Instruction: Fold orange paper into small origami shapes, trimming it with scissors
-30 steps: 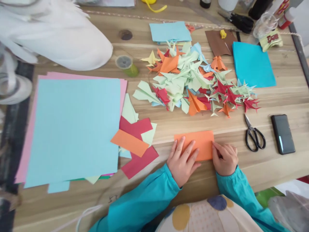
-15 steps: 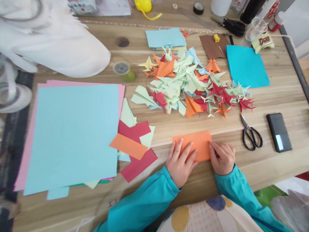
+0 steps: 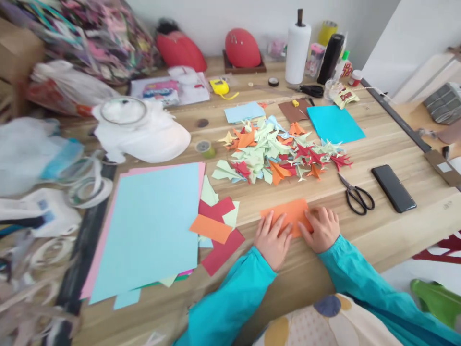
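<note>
A rectangular sheet of orange paper [image 3: 291,209] lies on the wooden table in front of me. My left hand [image 3: 273,240] rests flat on its lower left part, fingers spread. At the paper's right edge, my right hand [image 3: 321,228] has its thumb and bent fingers on the edge, gripping it. Beyond the paper spreads a pile of small folded paper shapes [image 3: 266,149] in pale green, orange, red and blue. Black-handled scissors [image 3: 356,194] lie to the right of my right hand. Orange, red and pale green paper offcuts [image 3: 211,228] lie to the left.
A stack of large sheets, light blue on top [image 3: 151,230], lies at left. Turquoise squares [image 3: 336,124] are behind the pile, and a phone [image 3: 394,188] is at right. A spool [image 3: 205,149] stands near a white bag [image 3: 151,134]. A paper towel roll [image 3: 298,53] stands at the back.
My view has tilted up, showing more of the back of the table. My right hand has shifted from the upper right corner of the orange paper, its thumb now lower along the edge.
</note>
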`<state>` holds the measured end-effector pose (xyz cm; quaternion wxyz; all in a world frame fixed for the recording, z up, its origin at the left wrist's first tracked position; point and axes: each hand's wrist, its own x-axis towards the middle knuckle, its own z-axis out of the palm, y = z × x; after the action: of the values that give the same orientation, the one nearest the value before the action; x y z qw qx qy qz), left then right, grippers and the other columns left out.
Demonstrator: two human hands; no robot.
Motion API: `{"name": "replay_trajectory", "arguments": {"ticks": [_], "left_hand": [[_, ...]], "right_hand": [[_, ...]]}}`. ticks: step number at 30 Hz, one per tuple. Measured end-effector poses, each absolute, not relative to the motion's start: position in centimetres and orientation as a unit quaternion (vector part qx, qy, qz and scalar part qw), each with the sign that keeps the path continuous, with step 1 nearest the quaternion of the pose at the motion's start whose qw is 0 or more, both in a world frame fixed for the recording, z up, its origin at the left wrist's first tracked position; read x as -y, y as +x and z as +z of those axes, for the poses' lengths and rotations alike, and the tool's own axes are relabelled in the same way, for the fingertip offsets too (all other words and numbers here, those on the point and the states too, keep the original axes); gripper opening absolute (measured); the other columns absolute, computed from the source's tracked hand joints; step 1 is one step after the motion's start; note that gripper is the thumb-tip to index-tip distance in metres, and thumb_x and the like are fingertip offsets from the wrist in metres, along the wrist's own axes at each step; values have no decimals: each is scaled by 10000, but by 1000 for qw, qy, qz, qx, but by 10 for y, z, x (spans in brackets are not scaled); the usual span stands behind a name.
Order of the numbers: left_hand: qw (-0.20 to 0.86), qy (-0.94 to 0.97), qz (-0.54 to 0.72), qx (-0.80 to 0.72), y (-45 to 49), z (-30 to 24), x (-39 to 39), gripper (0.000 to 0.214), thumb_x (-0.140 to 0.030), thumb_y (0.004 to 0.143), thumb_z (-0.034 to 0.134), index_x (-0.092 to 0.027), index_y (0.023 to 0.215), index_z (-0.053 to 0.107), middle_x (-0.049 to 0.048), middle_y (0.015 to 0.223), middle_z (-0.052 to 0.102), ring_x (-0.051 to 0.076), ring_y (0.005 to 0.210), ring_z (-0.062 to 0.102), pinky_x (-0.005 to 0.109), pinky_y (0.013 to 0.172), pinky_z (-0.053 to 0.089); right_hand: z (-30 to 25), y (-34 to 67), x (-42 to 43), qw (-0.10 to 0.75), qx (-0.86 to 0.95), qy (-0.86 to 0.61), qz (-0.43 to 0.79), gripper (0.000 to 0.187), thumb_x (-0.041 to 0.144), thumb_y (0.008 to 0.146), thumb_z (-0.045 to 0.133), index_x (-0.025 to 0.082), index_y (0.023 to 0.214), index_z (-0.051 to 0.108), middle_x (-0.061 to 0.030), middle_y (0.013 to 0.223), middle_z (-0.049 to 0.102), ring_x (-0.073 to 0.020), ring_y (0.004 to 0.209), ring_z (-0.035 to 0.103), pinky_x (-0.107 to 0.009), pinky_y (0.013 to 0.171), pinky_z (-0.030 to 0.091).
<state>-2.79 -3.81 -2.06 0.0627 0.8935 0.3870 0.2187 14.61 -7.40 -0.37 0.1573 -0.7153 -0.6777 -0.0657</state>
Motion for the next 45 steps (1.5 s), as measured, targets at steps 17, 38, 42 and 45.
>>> {"name": "replay_trajectory", "arguments": {"ticks": [17, 38, 42, 45], "left_hand": [[39, 919, 185, -346, -36, -28, 36, 342, -379, 809, 495, -288, 1125, 590, 52, 1243, 536, 293, 1200, 384, 502, 918, 384], [187, 960, -79, -195, -70, -12, -21, 451, -431, 814, 484, -320, 1251, 464, 25, 1452, 244, 295, 1341, 136, 450, 1034, 267], [164, 966, -63, -191, -68, -10, -14, 406, -371, 826, 473, -315, 1228, 492, 33, 1452, 247, 320, 1324, 186, 487, 1014, 283], [148, 963, -59, -215, -63, -11, -7, 421, -309, 814, 490, -334, 1234, 478, 36, 1445, 264, 315, 1313, 221, 495, 1009, 292]], "right_hand": [[-10, 151, 92, 163, 681, -713, 42, 512, 493, 774, 480, 184, 1179, 521, -130, 1272, 462, -286, 1114, 417, -431, 924, 259], [-13, 205, 71, 141, 715, -661, 177, 469, 355, 683, 654, 387, 1140, 553, -1, 1269, 482, -271, 1098, 436, -429, 838, 348], [-7, 202, 69, 125, 721, -662, 163, 552, 291, 660, 671, 390, 1181, 519, -9, 1253, 489, -268, 1086, 450, -417, 833, 370], [-1, 193, 70, 94, 744, -646, 139, 653, 189, 654, 651, 427, 1229, 453, -12, 1313, 438, -275, 1101, 443, -420, 821, 381]]}}
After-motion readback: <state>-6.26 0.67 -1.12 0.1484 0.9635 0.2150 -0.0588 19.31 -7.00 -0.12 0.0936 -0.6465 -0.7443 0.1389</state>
